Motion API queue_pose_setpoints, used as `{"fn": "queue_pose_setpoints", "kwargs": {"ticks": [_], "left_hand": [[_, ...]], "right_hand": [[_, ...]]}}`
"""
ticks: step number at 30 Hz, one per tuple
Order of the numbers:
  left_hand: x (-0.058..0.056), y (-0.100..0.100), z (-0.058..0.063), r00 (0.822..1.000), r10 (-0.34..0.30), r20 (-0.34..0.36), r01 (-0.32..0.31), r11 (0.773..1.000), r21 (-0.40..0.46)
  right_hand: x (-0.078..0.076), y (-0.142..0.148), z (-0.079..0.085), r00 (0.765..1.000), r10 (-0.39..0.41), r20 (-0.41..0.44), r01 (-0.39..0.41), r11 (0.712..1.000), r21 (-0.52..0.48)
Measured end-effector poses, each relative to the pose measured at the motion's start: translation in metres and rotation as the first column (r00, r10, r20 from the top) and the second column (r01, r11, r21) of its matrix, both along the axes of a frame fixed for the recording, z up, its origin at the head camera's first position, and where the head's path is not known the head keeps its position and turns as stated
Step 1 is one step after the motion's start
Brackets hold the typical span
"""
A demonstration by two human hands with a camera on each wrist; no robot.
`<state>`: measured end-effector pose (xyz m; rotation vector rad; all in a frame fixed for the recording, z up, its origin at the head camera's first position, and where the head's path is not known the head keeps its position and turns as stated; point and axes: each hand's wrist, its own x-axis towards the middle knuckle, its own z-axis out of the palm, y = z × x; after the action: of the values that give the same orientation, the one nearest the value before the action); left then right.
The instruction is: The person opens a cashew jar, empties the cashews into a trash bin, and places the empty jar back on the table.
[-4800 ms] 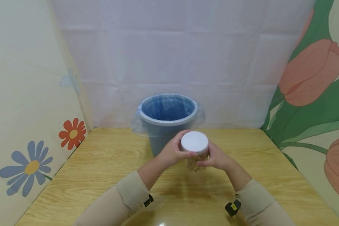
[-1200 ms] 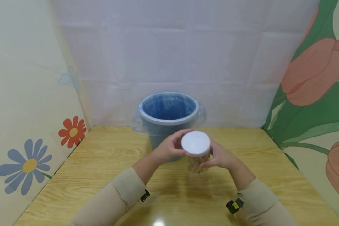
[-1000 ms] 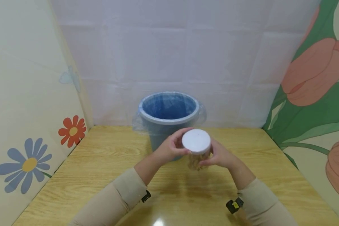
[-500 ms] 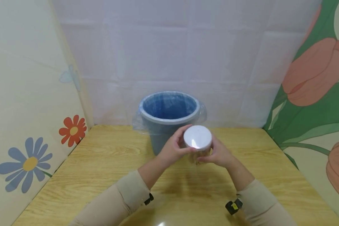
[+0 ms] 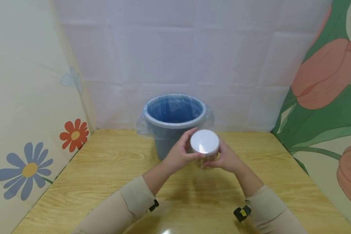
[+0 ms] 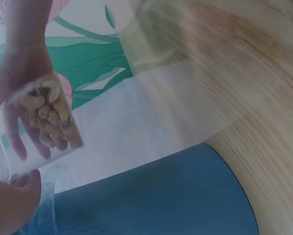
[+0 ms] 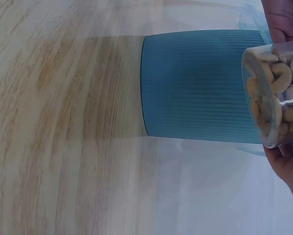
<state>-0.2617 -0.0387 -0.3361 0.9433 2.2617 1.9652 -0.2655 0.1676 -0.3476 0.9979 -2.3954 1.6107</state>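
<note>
From where I stand, the left hand (image 5: 179, 155) grips the lid (image 5: 204, 141) and the right hand (image 5: 229, 158) the jar (image 7: 289, 93), which I would hold firmly upright.

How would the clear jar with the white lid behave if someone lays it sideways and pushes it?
The jar would probably roll, because its lid and base look round. The nuts would likely shift, since they fill only part of it. Its glossy wall may feel slippery.

Soft light is coming, apparently from above; the white jar lid (image 5: 204, 142), cashew jar (image 7: 283, 93) and wood-grain tabletop (image 5: 105, 165) are catching glare, faint shadows are spreading, the left wrist view is looking hazy.
</note>
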Motion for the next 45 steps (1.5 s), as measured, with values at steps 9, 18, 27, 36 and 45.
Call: {"fn": "queue_pose_setpoints", "kwargs": {"ticks": [9, 18, 27, 36, 45], "left_hand": [[-0.011, -0.01, 0.002, 0.983, -0.183, -0.01, 0.183, 0.982, 0.043], [-0.012, -0.012, 0.005, 0.973, -0.231, -0.027, 0.231, 0.973, -0.006], [-0.013, -0.013, 0.006, 0.963, -0.268, -0.039, 0.264, 0.961, -0.079], [-0.015, -0.013, 0.007, 0.953, -0.298, -0.05, 0.292, 0.952, -0.09], [-0.02, -0.02, 0.004, 0.927, -0.368, -0.068, 0.367, 0.93, -0.019]], "right_hand": [[-0.008, 0.007, -0.006, 1.0, 0.029, 0.005, -0.029, 1.0, 0.011], [0.006, 0.003, 0.012, 0.99, 0.14, -0.021, -0.139, 0.99, 0.025], [0.006, 0.006, 0.012, 0.987, 0.153, -0.051, -0.149, 0.986, 0.073], [-0.013, 0.015, -0.01, 0.984, 0.18, -0.01, -0.178, 0.981, 0.072], [-0.011, 0.014, -0.008, 0.972, 0.233, 0.03, -0.234, 0.971, 0.042]]}}
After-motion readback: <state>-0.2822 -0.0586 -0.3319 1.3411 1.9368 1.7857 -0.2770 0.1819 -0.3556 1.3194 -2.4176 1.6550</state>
